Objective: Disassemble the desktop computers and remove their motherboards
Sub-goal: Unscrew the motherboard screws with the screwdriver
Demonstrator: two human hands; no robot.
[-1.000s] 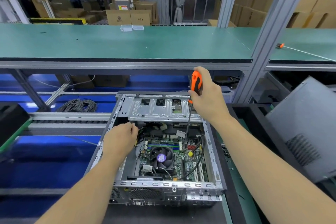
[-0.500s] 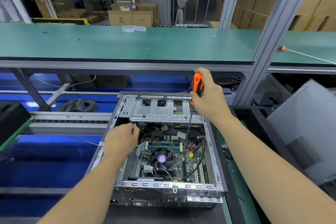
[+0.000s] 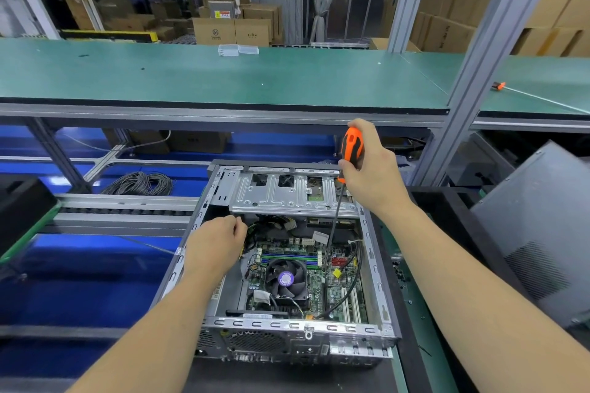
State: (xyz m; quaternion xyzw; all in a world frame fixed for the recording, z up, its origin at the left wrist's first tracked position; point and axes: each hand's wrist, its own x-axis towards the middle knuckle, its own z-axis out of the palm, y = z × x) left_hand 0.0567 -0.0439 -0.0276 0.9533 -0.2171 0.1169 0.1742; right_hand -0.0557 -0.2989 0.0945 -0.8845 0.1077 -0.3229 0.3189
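Inside the open case (image 3: 376,293), right hand (image 3: 372,169) grips a screwdriver (image 3: 350,150), tip on the motherboard (image 3: 338,289); at nine o'clock, left hand (image 3: 214,246) curled, contents unclear.

A long green-topped workbench (image 3: 223,80) spans twelve o'clock; brown cardboard boxes (image 3: 230,30) stack behind it, grey aluminium posts (image 3: 479,57) at one o'clock, blue floor (image 3: 79,290) at nine.

Desktop case (image 3: 287,329): open, flat before me. Motherboard (image 3: 306,277): green, seated inside, fan centre, cables attached.
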